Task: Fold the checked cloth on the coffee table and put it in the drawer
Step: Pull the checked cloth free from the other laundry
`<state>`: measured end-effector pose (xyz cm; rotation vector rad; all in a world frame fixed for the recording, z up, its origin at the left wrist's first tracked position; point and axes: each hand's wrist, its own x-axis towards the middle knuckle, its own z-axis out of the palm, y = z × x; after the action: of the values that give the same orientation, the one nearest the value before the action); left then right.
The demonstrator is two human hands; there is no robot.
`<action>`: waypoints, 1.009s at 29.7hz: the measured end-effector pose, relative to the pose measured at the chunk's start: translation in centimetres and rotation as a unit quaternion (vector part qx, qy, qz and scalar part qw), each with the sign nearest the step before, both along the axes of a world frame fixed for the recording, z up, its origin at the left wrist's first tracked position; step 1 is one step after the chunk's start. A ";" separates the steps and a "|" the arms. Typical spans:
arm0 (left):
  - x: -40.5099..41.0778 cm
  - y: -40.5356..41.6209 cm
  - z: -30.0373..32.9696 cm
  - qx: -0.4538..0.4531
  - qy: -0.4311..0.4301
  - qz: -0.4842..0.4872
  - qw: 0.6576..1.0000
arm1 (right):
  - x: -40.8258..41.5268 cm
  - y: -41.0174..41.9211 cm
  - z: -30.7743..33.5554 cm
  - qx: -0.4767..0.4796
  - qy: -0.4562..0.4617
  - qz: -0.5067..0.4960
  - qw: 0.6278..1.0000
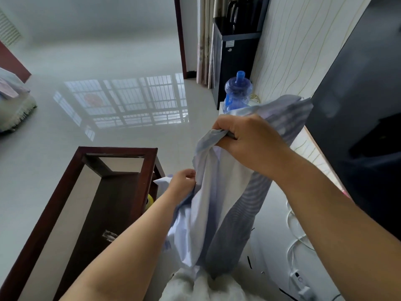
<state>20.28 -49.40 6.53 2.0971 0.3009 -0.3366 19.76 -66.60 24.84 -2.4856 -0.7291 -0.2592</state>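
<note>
The checked cloth (pixel 219 205) is hanging in the air between both hands, beside the coffee table (pixel 71 192) rather than on it, its lower end trailing down toward the person's lap. It is reading as light, thin and limp, draping in long soft folds; likely to slump and slide out of shape unless taken by corners or a straight edge. The right hand (pixel 249 137) is gripping the upper bunch in a closed fist, holding it high. The left hand (pixel 184 181) is pinching a side edge lower down, fingers nearly closed on the fabric. No fold is looking set yet, though blur is hiding the weave. No drawer is showing.
</note>
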 end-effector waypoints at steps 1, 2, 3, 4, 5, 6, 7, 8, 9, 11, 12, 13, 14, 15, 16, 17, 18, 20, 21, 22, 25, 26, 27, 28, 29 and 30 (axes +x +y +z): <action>0.0 0.1 -0.4 -0.032 0.007 -0.016 0.999 | 0.0 -0.3 0.4 0.002 -0.004 -0.001 1.000; 0.2 0.0 -0.5 -0.060 0.013 -0.037 0.997 | 0.0 -0.7 0.7 0.005 -0.004 -0.007 1.000; 0.4 -0.3 -0.5 -0.082 0.019 -0.064 0.994 | 0.0 -1.2 0.9 0.006 -0.001 -0.018 1.000; 0.6 -0.7 -0.5 -0.102 0.022 -0.090 0.990 | 0.0 -1.7 0.9 0.004 0.007 -0.031 0.999; 0.7 -1.1 -0.5 -0.119 0.020 -0.110 0.987 | -0.1 -2.2 0.8 0.002 0.016 -0.043 0.999; 0.7 -1.5 -0.4 -0.133 0.011 -0.120 0.984 | -0.2 -2.7 0.7 0.002 0.027 -0.053 0.998; 0.7 -2.0 -0.4 -0.141 -0.004 -0.119 0.983 | -0.3 -3.1 0.6 0.005 0.035 -0.062 0.997; 0.7 -2.2 -0.6 -0.133 -0.025 -0.110 0.985 | -0.3 -3.5 0.5 0.006 0.039 -0.070 0.997; 0.6 -2.4 -0.9 -0.114 -0.043 -0.105 0.987 | -0.4 -3.8 0.4 0.007 0.039 -0.080 0.996; 0.5 -2.6 -1.9 -0.051 -0.036 -0.119 0.991 | -0.5 -4.4 0.2 0.012 0.030 -0.099 0.995; 0.3 -2.7 -2.4 -0.020 -0.012 -0.131 0.991 | -0.7 -4.5 0.1 0.017 0.026 -0.103 0.994; 0.2 -2.9 -2.8 0.008 0.009 -0.141 0.990 | -0.9 -4.4 0.1 0.025 0.023 -0.097 0.995; 0.1 -3.1 -3.2 0.031 0.013 -0.157 0.987 | -1.2 -4.2 0.0 0.032 0.018 -0.085 0.996; 0.1 -3.3 -3.6 0.044 0.010 -0.179 0.983 | -1.5 -4.0 0.0 0.040 0.014 -0.073 0.996; 0.1 -3.5 -4.0 0.058 0.002 -0.206 0.977 | -1.8 -3.8 0.0 0.049 0.013 -0.062 0.997; 0.2 -3.8 -4.1 0.070 -0.009 -0.225 0.972 | -1.9 -3.8 0.1 0.061 0.016 -0.053 0.997; 0.5 -3.8 -4.1 0.078 -0.019 -0.238 0.968 | -2.0 -3.8 0.4 0.073 0.021 -0.046 0.996; 1.2 -3.4 -4.1 0.087 -0.031 -0.229 0.969 | -2.1 -4.4 1.0 0.087 0.049 -0.032 0.994; 1.8 -2.9 -4.6 0.097 -0.034 -0.216 0.971 | -2.1 -4.7 1.4 0.086 0.070 -0.025 0.994; 2.4 -2.5 -4.9 0.110 -0.038 -0.209 0.971 | -2.1 -5.1 1.6 0.079 0.087 -0.024 0.993; 3.6 -0.5 -5.4 0.142 -0.078 -0.199 0.966 | -1.3 -6.9 1.4 0.078 0.107 -0.088 0.987; 3.6 0.2 -4.9 0.129 -0.077 -0.194 0.969 | -0.7 -7.8 0.8 0.087 0.093 -0.129 0.983; 3.6 0.9 -4.6 0.120 -0.065 -0.184 0.973 | 0.1 -8.7 0.2 0.093 0.076 -0.174 0.977; 3.5 1.7 -4.2 0.129 -0.051 -0.174 0.975 | 0.8 -9.6 -0.7 0.092 0.061 -0.218 0.970; 3.6 2.5 -3.5 0.160 -0.055 -0.173 0.970 | 1.6 -10.5 -1.6 0.084 0.052 -0.259 0.961; 3.7 3.3 -2.7 0.216 -0.074 -0.177 0.957 | 2.3 -11.3 -2.6 0.071 0.051 -0.294 0.952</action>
<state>24.02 -46.07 3.83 2.5978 -0.1061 -0.3435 22.10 -77.85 22.25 -2.4939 0.0915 -0.3749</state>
